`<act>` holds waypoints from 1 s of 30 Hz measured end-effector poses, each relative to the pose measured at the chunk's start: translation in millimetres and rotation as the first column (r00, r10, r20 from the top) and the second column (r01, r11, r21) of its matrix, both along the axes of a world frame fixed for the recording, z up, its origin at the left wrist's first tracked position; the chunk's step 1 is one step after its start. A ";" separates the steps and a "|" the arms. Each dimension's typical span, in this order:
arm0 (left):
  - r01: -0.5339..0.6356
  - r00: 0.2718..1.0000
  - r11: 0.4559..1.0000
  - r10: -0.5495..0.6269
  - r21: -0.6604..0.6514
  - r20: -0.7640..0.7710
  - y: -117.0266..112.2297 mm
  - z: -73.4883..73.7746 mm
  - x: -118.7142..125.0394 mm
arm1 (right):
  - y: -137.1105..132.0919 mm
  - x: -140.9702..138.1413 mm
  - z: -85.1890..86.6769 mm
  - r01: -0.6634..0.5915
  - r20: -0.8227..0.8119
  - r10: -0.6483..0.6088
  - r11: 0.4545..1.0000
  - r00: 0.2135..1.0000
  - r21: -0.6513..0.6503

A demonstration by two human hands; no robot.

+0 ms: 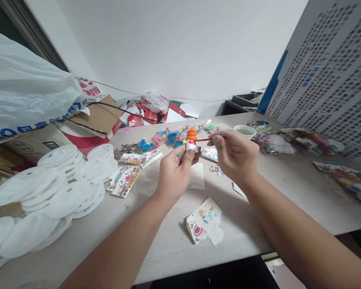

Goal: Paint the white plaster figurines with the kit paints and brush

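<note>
My left hand [177,170] is closed around a small white figurine with an orange-painted top [191,140], held upright above the table. My right hand [233,154] pinches a thin red-handled brush [203,139] whose tip touches the figurine's orange top. A small white cup of cloudy water [245,130] stands just behind my right hand. Cartoon sticker sheets [124,180] lie on the table under and beside my hands, and one cut-out sheet [205,222] lies nearer the front edge.
Stacks of white round plastic discs [52,192] cover the table's left side. Bags of coloured pieces [168,136] lie behind the hands, more packets [307,140] at the right. Cardboard boxes and a plastic bag [27,96] pile up at the left. A printed board [327,72] leans at the right.
</note>
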State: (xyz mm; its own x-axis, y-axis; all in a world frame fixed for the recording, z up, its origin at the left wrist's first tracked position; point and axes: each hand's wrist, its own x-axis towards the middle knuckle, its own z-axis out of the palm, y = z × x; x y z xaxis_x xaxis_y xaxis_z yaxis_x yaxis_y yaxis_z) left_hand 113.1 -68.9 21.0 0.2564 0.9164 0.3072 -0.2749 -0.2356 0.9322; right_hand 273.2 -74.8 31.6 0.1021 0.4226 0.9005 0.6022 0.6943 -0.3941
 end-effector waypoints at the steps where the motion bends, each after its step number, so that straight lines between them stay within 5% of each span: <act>1: -0.003 1.000 1.000 0.003 -0.005 0.008 0.4 0.0 -0.2 | -0.2 0.6 0.4 0.018 -0.005 -0.018 1.000 1.000 -0.004; 6: 0.006 1.000 1.000 -0.006 -0.011 0.022 -0.5 1.2 -0.3 | -1.1 1.8 1.3 -0.013 -0.076 0.017 0.999 0.997 0.051; 14: 0.009 0.993 0.998 -0.002 -0.058 0.121 -0.9 3.5 1.0 | -1.5 4.5 6.4 -0.156 0.086 0.146 0.979 0.986 0.130; 30: 0.081 0.969 0.987 -0.045 -0.140 0.243 -0.9 6.1 0.6 | -3.7 6.4 12.0 -0.166 0.036 0.162 0.967 0.986 0.195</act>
State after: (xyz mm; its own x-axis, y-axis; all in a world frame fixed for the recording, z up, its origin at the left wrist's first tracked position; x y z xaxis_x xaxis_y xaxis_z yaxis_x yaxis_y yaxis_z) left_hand 113.7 -69.8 27.1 0.2514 0.9404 0.2288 -0.5027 -0.0751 0.8612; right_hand 279.6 -78.5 43.6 0.0273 0.2465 0.9688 0.4797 0.8470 -0.2290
